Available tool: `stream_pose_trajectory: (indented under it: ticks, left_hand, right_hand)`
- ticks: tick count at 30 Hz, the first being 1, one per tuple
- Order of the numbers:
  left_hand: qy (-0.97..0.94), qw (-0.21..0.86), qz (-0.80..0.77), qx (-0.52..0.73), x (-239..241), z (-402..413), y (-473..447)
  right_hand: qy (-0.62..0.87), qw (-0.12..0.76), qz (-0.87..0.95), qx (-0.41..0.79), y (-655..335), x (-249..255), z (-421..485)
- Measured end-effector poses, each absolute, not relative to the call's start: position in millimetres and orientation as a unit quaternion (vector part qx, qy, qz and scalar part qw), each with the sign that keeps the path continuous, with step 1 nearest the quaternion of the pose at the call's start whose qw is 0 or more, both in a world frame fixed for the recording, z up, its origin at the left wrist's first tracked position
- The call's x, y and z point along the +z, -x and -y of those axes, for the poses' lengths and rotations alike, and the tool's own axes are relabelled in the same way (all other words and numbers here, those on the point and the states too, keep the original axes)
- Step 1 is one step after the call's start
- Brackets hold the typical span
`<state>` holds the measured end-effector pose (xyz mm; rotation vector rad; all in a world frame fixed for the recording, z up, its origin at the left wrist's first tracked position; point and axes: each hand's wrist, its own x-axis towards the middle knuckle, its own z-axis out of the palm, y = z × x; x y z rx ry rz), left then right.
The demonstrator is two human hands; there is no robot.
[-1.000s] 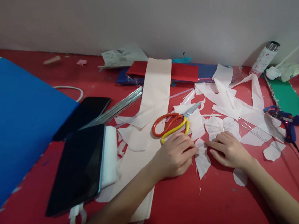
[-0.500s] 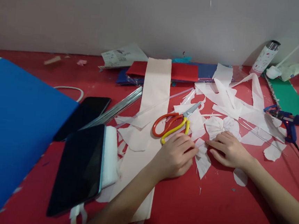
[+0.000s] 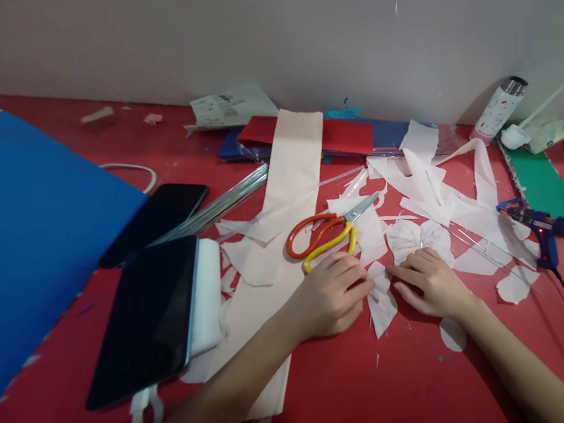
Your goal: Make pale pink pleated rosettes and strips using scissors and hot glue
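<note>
red table (image 3: 370, 390) beneath the scissors (image 3: 347, 223), left hand (image 3: 337, 292) just in front of the scissors, fingers bunched, cannot tell whether pinching, right hand (image 3: 428, 283) right of the scissors, fingers partly spread, white piece (image 3: 382, 306) front-right of the scissors, between both hands

Red-and-yellow scissors (image 3: 345, 231), white piece (image 3: 382, 312)

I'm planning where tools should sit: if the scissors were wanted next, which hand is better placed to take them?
Probably the left hand: it is right by the yellow handle of the scissors, while the right hand is farther off, across the white piece between the hands.
</note>
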<state>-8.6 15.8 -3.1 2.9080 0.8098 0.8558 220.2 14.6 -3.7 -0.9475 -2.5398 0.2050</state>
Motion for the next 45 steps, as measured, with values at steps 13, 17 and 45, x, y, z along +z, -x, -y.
stream_pose_trajectory:
  ticks: [13,17,45]
  left_hand:
    - [-0.940,-0.109,-0.226,0.229,-0.7,-5.6,2.6]
    - [-0.943,-0.097,-0.224,0.227,-3.4,-4.3,2.7]
    - [-0.950,-0.074,-0.216,0.213,-3.1,-5.3,3.5]
  right_hand:
    - [0.341,0.202,0.915,0.080,-221.3,-5.0,-14.5]
    - [0.339,0.206,0.915,0.076,-220.7,-5.0,-14.7]
    - [0.351,0.258,0.900,0.003,-229.6,5.6,-17.5]
